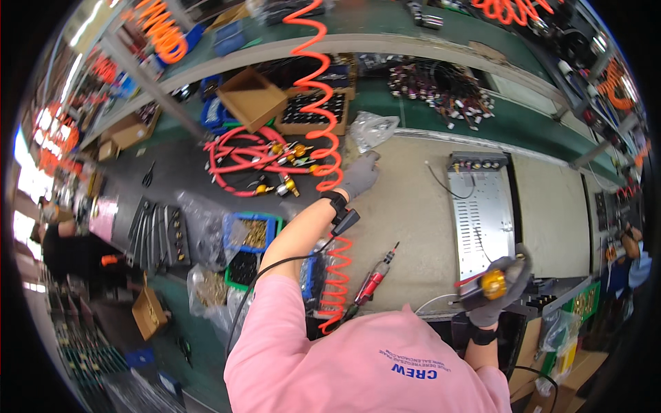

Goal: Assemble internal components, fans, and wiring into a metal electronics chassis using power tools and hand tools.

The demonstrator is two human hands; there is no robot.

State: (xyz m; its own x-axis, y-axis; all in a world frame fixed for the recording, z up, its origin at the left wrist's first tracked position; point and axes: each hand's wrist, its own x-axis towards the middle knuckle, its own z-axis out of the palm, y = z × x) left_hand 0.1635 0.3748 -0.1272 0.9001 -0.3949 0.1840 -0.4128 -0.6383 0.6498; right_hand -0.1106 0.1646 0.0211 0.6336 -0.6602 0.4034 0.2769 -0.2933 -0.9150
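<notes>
My left hand (pixel 361 175), in a grey glove, reaches forward over the bench just below a crumpled clear plastic bag (pixel 372 129). Its fingers look stretched out, and nothing shows in them. At the right, my gloved right hand (pixel 513 279) is closed around a dark part with a gold-yellow round piece (pixel 493 283); a red bit sticks out at its left. This hand is over the near end of a long silver metal chassis (pixel 480 220), which has slots, a row of connectors at its far end and loose black wires. A red power screwdriver (pixel 375 281) lies between my arms.
An orange coiled hose (pixel 330 155) hangs beside my left forearm. Red hoses with gold fittings (pixel 241 162) lie left of it. Blue and green bins (pixel 251 235) of small parts stand near my left elbow. Wire bundles (pixel 441 89) lie on the back shelf. Other people work at both sides.
</notes>
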